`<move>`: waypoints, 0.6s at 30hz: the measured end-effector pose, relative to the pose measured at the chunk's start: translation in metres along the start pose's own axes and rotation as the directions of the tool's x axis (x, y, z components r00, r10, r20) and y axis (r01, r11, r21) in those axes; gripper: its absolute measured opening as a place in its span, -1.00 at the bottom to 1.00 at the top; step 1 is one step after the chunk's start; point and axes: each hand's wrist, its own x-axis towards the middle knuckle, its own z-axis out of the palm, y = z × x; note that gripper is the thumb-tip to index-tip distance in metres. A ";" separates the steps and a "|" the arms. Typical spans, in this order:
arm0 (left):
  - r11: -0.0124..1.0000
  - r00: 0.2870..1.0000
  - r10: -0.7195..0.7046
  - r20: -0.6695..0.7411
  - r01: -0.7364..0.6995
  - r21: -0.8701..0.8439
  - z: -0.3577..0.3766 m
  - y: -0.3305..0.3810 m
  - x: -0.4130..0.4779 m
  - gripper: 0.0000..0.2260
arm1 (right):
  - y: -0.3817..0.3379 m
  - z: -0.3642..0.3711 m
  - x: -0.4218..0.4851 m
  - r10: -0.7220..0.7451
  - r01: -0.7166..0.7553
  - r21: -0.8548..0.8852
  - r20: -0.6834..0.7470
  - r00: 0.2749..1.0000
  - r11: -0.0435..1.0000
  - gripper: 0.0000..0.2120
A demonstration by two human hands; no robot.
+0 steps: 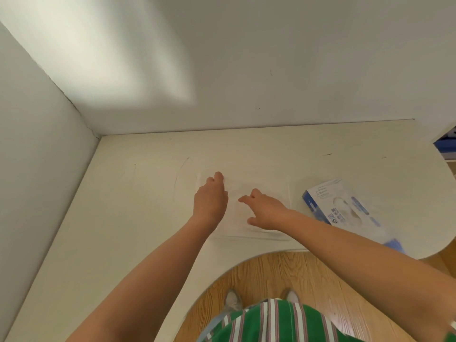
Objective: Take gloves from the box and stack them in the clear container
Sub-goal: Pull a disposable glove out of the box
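The clear container (246, 234) sits at the centre of the frame on the white table (138, 218), its long axis running roughly left to right, with its open side up. It is so transparent that only faint edges show, and whatever lies inside it is too pale to make out.

The glove box (318, 198), blue and white, lies flat at centre right, near the container but apart from it. Its long axis runs from upper left to lower right, with the oval opening facing up and whitish gloves (345, 209) showing in it. Its lower right end is partly hidden behind the right forearm.

The table fills a corner between two white walls (246, 70) and bears a few thin dark pen marks. Something blue (445, 145) shows at the right edge. Wooden floor (283, 272), two pale shoes (233, 301) and a green striped shirt (271, 324) fill the bottom centre.

Both bare arms reach up the frame from the bottom corners and meet over the container. The left hand (209, 199) is seen from its back over the container's upper left part, with the knuckles bent and the fingertips turned down out of sight. I cannot tell whether it grips anything. The right hand (267, 211) lies over the container's middle with its fingers loosely bent and pointing left and its thumb spread apart below. It is relaxed, with nothing visibly held.
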 end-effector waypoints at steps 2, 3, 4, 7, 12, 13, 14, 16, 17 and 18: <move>0.983 0.980 0.163 -0.112 -0.152 0.104 0.005 0.000 0.001 -0.68 | -0.002 0.005 0.009 0.028 -0.027 -0.024 0.048 0.998 0.999 -0.32; 0.965 0.957 0.246 -0.151 -0.226 0.136 0.007 0.001 0.002 -0.66 | -0.003 0.008 0.013 0.036 -0.034 -0.033 0.064 0.997 0.999 -0.30; 0.946 0.940 0.306 -0.152 -0.282 0.159 0.009 0.002 0.002 -0.68 | -0.005 0.010 0.016 0.040 -0.037 -0.038 0.078 0.996 0.999 -0.28; 0.976 0.964 0.206 0.165 -0.215 0.040 0.011 0.006 0.004 -0.80 | -0.005 0.019 0.024 0.045 -0.042 -0.033 0.122 0.991 0.999 -0.21; 0.991 0.755 -0.115 0.645 0.044 0.126 0.029 -0.005 0.014 -0.07 | -0.001 0.025 0.026 0.077 -0.068 -0.065 0.143 0.987 0.996 -0.04; 0.986 0.721 -0.151 0.676 0.063 0.154 0.031 -0.006 0.016 0.03 | 0.000 0.025 0.026 0.086 -0.074 -0.083 0.147 0.985 0.994 -0.01; 0.981 0.692 -0.175 0.700 0.064 0.182 0.032 -0.007 0.017 0.08 | 0.002 0.025 0.025 0.101 -0.086 -0.106 0.154 0.983 0.991 0.01; 0.972 0.674 -0.198 0.711 0.043 0.229 0.035 -0.007 0.016 0.09 | 0.004 0.026 0.025 0.136 -0.111 -0.155 0.162 0.977 0.982 0.07; 0.969 0.683 -0.201 0.702 0.036 0.243 0.037 -0.007 0.015 0.07 | 0.004 0.028 0.026 0.155 -0.127 -0.168 0.163 0.974 0.977 0.10; 0.967 0.689 -0.208 0.695 0.036 0.254 0.040 -0.007 0.014 0.07 | 0.003 0.029 0.028 0.168 -0.139 -0.176 0.163 0.972 0.975 0.12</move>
